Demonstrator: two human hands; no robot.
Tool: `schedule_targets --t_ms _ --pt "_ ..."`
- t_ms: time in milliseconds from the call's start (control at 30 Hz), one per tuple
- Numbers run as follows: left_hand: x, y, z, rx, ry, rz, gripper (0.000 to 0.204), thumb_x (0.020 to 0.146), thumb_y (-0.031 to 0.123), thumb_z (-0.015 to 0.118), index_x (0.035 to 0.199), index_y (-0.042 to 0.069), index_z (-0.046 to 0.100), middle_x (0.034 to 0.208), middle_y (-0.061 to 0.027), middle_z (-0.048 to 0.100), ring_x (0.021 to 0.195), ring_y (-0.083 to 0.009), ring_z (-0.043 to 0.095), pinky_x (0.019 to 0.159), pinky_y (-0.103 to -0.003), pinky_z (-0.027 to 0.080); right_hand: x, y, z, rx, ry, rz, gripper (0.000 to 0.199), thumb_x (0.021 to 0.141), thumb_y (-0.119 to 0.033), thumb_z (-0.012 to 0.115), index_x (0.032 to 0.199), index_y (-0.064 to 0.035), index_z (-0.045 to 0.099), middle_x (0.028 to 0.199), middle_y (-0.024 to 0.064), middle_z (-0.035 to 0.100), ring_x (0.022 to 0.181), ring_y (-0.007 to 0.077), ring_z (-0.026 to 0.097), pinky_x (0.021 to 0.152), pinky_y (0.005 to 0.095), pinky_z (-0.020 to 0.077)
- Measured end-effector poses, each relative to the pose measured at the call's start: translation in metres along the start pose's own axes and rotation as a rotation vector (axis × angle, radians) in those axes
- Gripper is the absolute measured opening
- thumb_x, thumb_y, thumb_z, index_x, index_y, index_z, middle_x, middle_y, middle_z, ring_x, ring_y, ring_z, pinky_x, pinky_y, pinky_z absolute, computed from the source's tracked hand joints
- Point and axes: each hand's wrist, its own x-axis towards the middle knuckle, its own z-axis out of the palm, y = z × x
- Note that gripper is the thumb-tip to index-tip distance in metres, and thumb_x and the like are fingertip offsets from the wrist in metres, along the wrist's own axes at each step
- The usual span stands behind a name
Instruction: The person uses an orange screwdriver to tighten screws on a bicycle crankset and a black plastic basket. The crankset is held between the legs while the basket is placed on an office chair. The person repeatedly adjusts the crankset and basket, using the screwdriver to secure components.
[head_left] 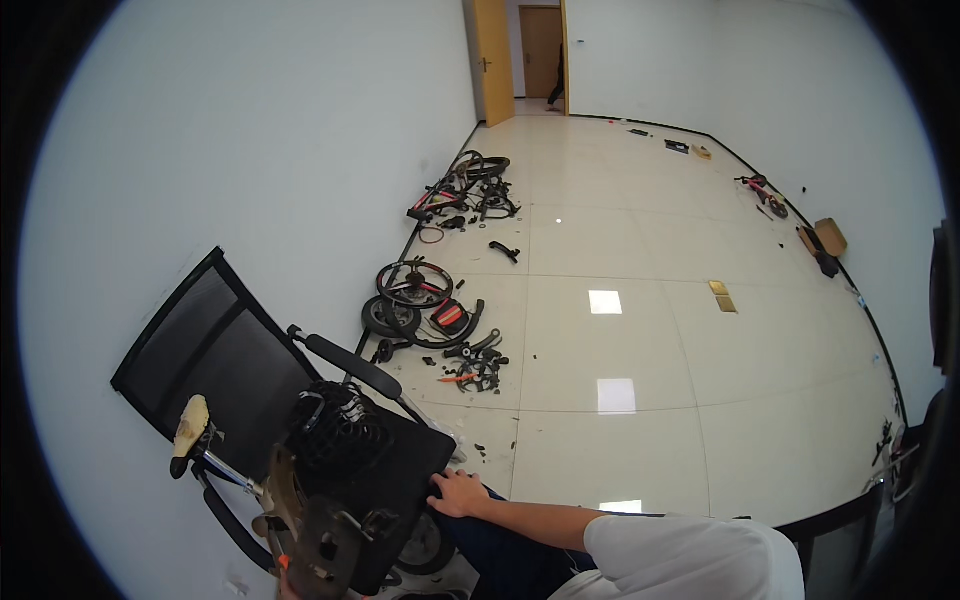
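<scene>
My right hand (pixel 460 494) lies with its fingers apart on my dark-clothed knee, beside the front edge of a black mesh chair (pixel 425 440). It holds nothing. At the lower edge only a sliver of my left hand (pixel 288 584) shows, next to a small orange part (pixel 284 562); its fingers are hidden. Just above it, a brown and dark bulky thing (pixel 325 535) lies over the seat, its kind unclear. A cream bike saddle (pixel 192 425) with a black tip sticks out on a metal post (pixel 232 472). Tangled black cables (pixel 345 425) are heaped on the seat.
Along the left wall lie bicycle wheels (pixel 415 285), metal parts (pixel 480 368) and more bike parts (pixel 465 190). A pink bike frame (pixel 762 190) and an open cardboard box (pixel 828 238) are by the right wall. Someone's dark-clothed leg (pixel 556 88) shows beyond the open door (pixel 494 60).
</scene>
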Motion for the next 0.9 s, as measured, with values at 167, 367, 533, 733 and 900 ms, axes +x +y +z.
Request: schedule_targets --t_ms 167,367,533,733,900 --pt "0.009 -0.012 -0.003 0.376 -0.019 0.202 0.031 0.089 0.021 0.06 0.11 -0.001 0.066 0.105 -0.0153 0.068 0.093 -0.0311 0.064 0.083 -0.042 0.05 -0.001 0.001 0.004 -0.004 0.048 0.007 0.054 0.086 -0.05 0.055 0.128 -0.0163 0.053 0.128 0.0157 0.053 0.12 0.0377 0.05 0.096 0.0591 0.0399" --pt "0.01 -0.027 -0.021 1.124 -0.03 0.897 0.033 0.083 0.02 0.062 0.107 -0.002 0.064 0.1 -0.0124 0.068 0.092 -0.028 0.065 0.08 -0.039 0.05 0.003 -0.003 0.007 -0.017 0.025 -0.008 0.06 0.085 -0.052 0.053 0.131 -0.0133 0.051 0.13 0.0162 0.052 0.122 0.0378 0.05 0.096 0.0604 0.0389" --pt "0.024 -0.038 -0.017 1.159 -0.134 1.2 0.034 0.079 0.018 0.063 0.107 -0.003 0.063 0.1 -0.0109 0.068 0.093 -0.026 0.065 0.081 -0.037 0.05 0.001 -0.002 0.003 -0.02 0.054 0.029 0.058 0.084 -0.051 0.055 0.128 -0.0132 0.054 0.129 0.0141 0.054 0.12 0.0369 0.051 0.096 0.0605 0.0397" --pt "-0.015 -0.013 0.008 1.476 -0.107 0.914 0.039 0.083 0.012 0.059 0.119 -0.002 0.06 0.112 -0.0141 0.066 0.101 -0.0238 0.064 0.087 -0.033 0.049 0.001 -0.007 -0.001 -0.008 0.058 0.018 0.058 0.085 -0.05 0.054 0.128 -0.0111 0.054 0.128 0.0151 0.055 0.12 0.0369 0.051 0.096 0.0587 0.0399" --pt "0.004 -0.016 0.001 1.216 -0.079 0.713 0.038 0.088 0.016 0.055 0.122 0.0 0.059 0.117 -0.0129 0.064 0.105 -0.0248 0.062 0.09 -0.036 0.048 -0.001 0.006 -0.001 0.029 0.072 0.028 0.056 0.086 -0.049 0.054 0.126 -0.0093 0.054 0.125 0.0161 0.055 0.119 0.0377 0.051 0.096 0.0584 0.0396"
